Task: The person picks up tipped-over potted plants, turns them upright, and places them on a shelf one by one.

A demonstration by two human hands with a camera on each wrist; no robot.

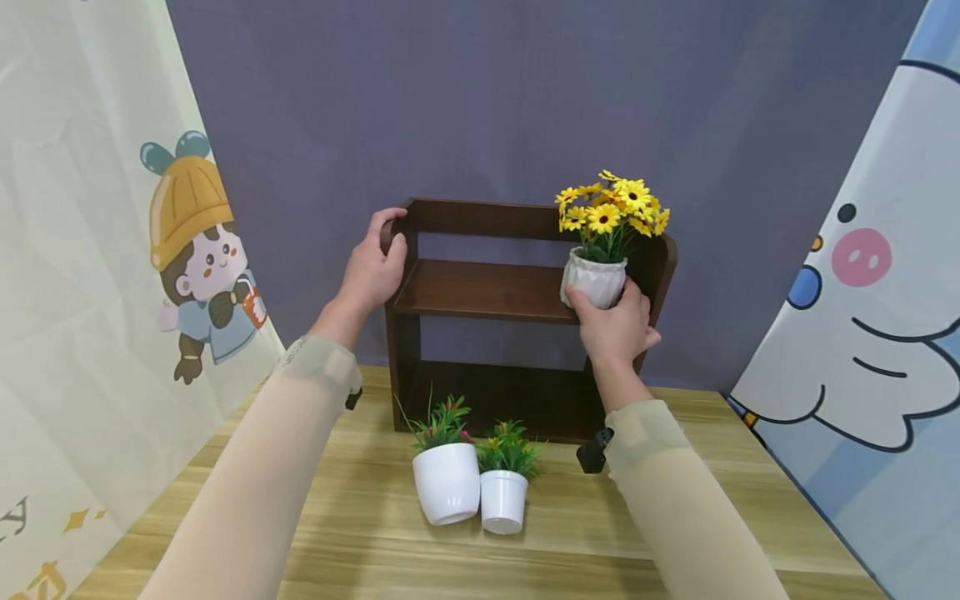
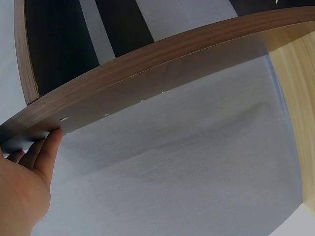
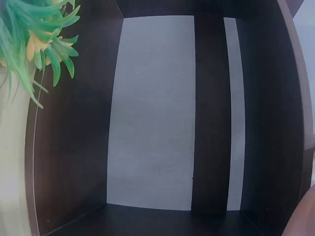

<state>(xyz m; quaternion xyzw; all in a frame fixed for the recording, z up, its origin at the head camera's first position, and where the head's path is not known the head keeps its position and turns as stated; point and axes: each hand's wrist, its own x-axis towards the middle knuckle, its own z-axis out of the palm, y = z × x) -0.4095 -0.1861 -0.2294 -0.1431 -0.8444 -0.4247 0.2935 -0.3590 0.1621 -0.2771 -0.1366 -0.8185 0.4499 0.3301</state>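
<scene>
At the shelf's upper left corner, my left hand point(image 1: 373, 268) grips the side panel of the dark brown wooden shelf point(image 1: 487, 287). In the left wrist view, its fingers point(image 2: 49, 155) lie against the panel's outer face. My right hand point(image 1: 617, 327) holds a ribbed white pot point(image 1: 596, 279) with yellow flowers point(image 1: 615, 208), thumb on the front and fingers round the right side. This potted plant is upright at the right end of the middle board. Only a sliver of the right hand point(image 3: 302, 216) shows in the right wrist view.
Two white pots stand on the wood-grain table point(image 1: 360, 517) before the shelf: a larger pot point(image 1: 447, 483) with red-tipped greenery and a smaller pot point(image 1: 503, 500) with yellow-green leaves point(image 3: 54, 39). A grey cloth point(image 1: 480, 100) hangs behind, with printed cartoon sheets at both sides.
</scene>
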